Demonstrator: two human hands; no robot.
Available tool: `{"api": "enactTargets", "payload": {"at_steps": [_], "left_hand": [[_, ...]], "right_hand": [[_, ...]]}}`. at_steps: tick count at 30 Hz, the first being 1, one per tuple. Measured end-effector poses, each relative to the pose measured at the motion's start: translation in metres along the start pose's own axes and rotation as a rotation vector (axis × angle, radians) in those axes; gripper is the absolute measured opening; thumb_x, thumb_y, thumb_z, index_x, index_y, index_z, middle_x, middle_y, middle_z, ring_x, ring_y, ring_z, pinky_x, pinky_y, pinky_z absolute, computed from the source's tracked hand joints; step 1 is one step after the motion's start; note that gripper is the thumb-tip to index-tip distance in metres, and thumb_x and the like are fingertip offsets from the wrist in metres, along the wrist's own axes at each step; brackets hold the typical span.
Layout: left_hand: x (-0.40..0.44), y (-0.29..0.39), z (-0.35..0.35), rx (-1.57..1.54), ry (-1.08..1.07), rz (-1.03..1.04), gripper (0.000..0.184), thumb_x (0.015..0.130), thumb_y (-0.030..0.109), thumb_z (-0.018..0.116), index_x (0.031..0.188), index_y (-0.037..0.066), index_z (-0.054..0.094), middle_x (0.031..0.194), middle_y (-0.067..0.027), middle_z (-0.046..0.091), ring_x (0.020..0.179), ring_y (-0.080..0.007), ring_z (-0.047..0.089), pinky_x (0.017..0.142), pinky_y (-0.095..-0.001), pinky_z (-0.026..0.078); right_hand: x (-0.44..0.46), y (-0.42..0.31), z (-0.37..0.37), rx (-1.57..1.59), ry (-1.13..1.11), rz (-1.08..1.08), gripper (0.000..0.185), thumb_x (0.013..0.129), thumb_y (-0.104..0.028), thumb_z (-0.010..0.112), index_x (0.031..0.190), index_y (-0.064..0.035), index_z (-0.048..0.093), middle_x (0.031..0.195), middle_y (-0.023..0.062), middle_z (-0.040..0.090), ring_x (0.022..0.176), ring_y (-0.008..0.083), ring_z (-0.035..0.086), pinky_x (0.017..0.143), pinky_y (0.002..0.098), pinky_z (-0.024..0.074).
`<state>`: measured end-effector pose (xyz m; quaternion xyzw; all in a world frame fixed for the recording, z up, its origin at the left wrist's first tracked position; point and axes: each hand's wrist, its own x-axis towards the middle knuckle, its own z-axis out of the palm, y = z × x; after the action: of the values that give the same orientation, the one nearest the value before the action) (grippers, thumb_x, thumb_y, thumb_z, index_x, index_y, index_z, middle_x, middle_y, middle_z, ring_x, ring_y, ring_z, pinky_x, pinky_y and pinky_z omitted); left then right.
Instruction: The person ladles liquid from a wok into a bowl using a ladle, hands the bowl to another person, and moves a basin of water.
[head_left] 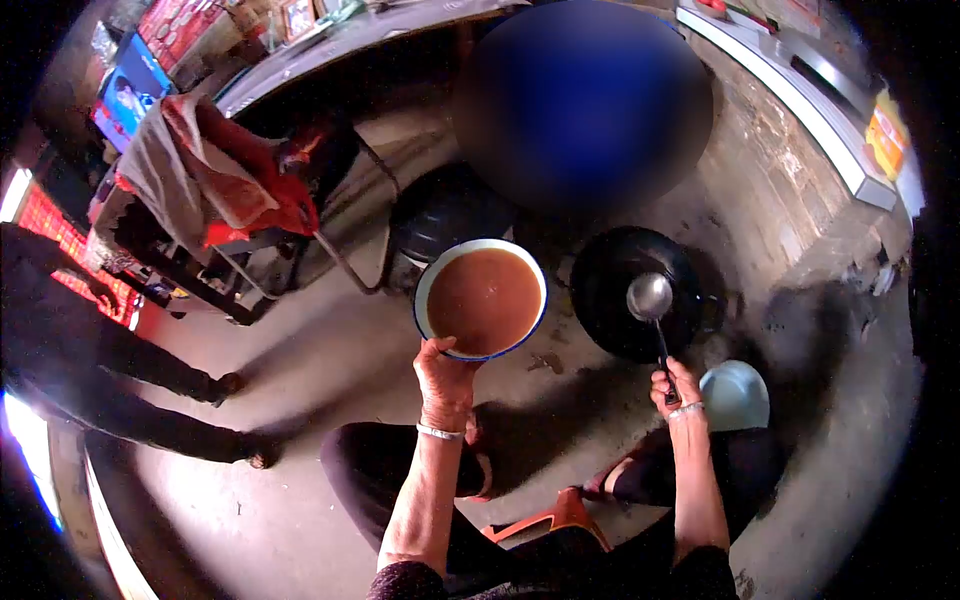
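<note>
A white enamel bowl with a blue rim [424, 318], nearly full of reddish-brown liquid [485, 300], is held up near the middle of the view. My left hand [445, 378] grips its near edge, thumb over the rim. On the right, my right hand [675, 388] is closed round the dark handle of a metal ladle [650, 297]. The ladle's round head is over a large black wok [605, 325]. What lies inside the wok is too dark to make out. Beside my right hand is a pale, shallow basin [737, 393] on the floor.
A person [80, 340] in dark clothes stands at the left. Behind the bowl are a dark rounded pot [440, 215] and a chair with cloths [215, 180]. A brick wall [770, 150] with a white-edged counter [800, 115] runs along the right. An orange stool [568, 515] is below me.
</note>
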<state>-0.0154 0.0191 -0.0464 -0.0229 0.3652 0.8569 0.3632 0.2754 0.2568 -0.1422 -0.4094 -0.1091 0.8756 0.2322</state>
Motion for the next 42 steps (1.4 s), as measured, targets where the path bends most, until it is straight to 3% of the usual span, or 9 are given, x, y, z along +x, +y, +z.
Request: {"api": "enactTargets", "payload": {"at_steps": [4, 5, 11, 14, 22, 30, 31, 34, 42], "left_hand": [[-0.013, 0.035, -0.003, 0.003, 0.068, 0.066, 0.038, 0.07, 0.018, 0.054, 0.107, 0.013, 0.049, 0.117, -0.0074, 0.05, 0.104, -0.0289, 0.05, 0.083, -0.0485, 0.044], [-0.019, 0.044, -0.002, 0.008, 0.087, 0.088, 0.035, 0.07, 0.018, 0.054, 0.105, 0.012, 0.049, 0.115, -0.0072, 0.051, 0.103, -0.0286, 0.05, 0.083, -0.0485, 0.045], [-0.063, 0.099, 0.012, 0.014, 0.076, 0.195, 0.038, 0.073, 0.022, 0.053, 0.108, 0.008, 0.052, 0.116, -0.0085, 0.053, 0.106, -0.0284, 0.051, 0.084, -0.046, 0.046], [-0.088, 0.126, 0.017, 0.076, 0.123, 0.273, 0.055, 0.072, 0.023, 0.051, 0.122, 0.002, 0.044, 0.119, -0.0156, 0.052, 0.107, -0.0352, 0.052, 0.085, -0.0497, 0.047], [-0.147, 0.181, 0.012, 0.156, 0.148, 0.419, 0.049, 0.074, 0.026, 0.049, 0.118, 0.003, 0.048, 0.119, -0.0172, 0.052, 0.101, -0.0364, 0.056, 0.079, -0.0542, 0.049], [-0.189, 0.22, 0.003, 0.17, 0.089, 0.498, 0.06, 0.076, 0.029, 0.049, 0.129, 0.003, 0.038, 0.13, -0.0173, 0.043, 0.117, -0.0323, 0.045, 0.093, -0.0457, 0.043], [-0.193, 0.22, 0.007, 0.137, 0.123, 0.53, 0.061, 0.076, 0.032, 0.05, 0.128, 0.003, 0.038, 0.129, -0.0164, 0.044, 0.116, -0.0319, 0.045, 0.09, -0.044, 0.044], [-0.206, 0.228, 0.012, 0.186, 0.229, 0.57, 0.056, 0.075, 0.03, 0.049, 0.126, 0.007, 0.041, 0.124, -0.014, 0.048, 0.112, -0.0305, 0.05, 0.086, -0.046, 0.047], [-0.216, 0.249, 0.001, 0.124, 0.288, 0.7, 0.056, 0.074, 0.03, 0.055, 0.122, 0.003, 0.045, 0.119, -0.0159, 0.051, 0.103, -0.0321, 0.053, 0.082, -0.0451, 0.051]], "right_hand": [[0.03, 0.016, -0.032, -0.089, -0.06, 0.089, 0.018, 0.09, -0.024, 0.051, 0.079, -0.0108, 0.046, 0.058, 0.0034, 0.049, 0.042, 0.011, 0.041, 0.037, 0.0256, 0.0341], [0.034, 0.019, -0.032, -0.009, 0.099, 0.132, 0.018, 0.09, -0.024, 0.051, 0.079, -0.011, 0.045, 0.057, 0.0035, 0.048, 0.042, 0.0106, 0.041, 0.037, 0.0256, 0.0336], [0.036, 0.026, -0.039, -0.078, 0.065, 0.166, 0.019, 0.086, -0.022, 0.055, 0.075, -0.007, 0.049, 0.063, 0.0083, 0.052, 0.051, 0.017, 0.049, 0.044, 0.0307, 0.0401], [0.032, 0.033, -0.04, -0.103, 0.071, 0.087, 0.017, 0.086, -0.02, 0.055, 0.076, -0.0067, 0.05, 0.065, 0.0094, 0.054, 0.054, 0.0201, 0.051, 0.047, 0.0323, 0.0416], [0.033, 0.042, -0.043, -0.14, 0.107, 0.07, 0.008, 0.082, -0.012, 0.057, 0.08, -0.007, 0.051, 0.067, 0.0092, 0.056, 0.059, 0.022, 0.054, 0.05, 0.0342, 0.0452], [0.049, 0.045, -0.061, -0.186, 0.121, 0.047, 0.013, 0.078, -0.011, 0.06, 0.083, -0.0071, 0.049, 0.067, 0.0115, 0.054, 0.056, 0.0239, 0.054, 0.047, 0.0363, 0.0461], [0.056, 0.044, -0.06, -0.227, 0.203, 0.063, 0.016, 0.085, -0.021, 0.05, 0.079, -0.0067, 0.051, 0.06, 0.0093, 0.054, 0.05, 0.0246, 0.051, 0.042, 0.0371, 0.0439], [0.062, 0.046, -0.07, -0.175, 0.123, 0.057, 0.015, 0.08, -0.015, 0.058, 0.086, -0.0081, 0.046, 0.066, 0.0125, 0.053, 0.053, 0.0245, 0.053, 0.044, 0.0372, 0.0468], [0.066, 0.051, -0.07, -0.219, 0.246, -0.02, 0.012, 0.082, -0.015, 0.055, 0.086, -0.0096, 0.045, 0.064, 0.0107, 0.052, 0.052, 0.0235, 0.054, 0.043, 0.0377, 0.0479]]}}
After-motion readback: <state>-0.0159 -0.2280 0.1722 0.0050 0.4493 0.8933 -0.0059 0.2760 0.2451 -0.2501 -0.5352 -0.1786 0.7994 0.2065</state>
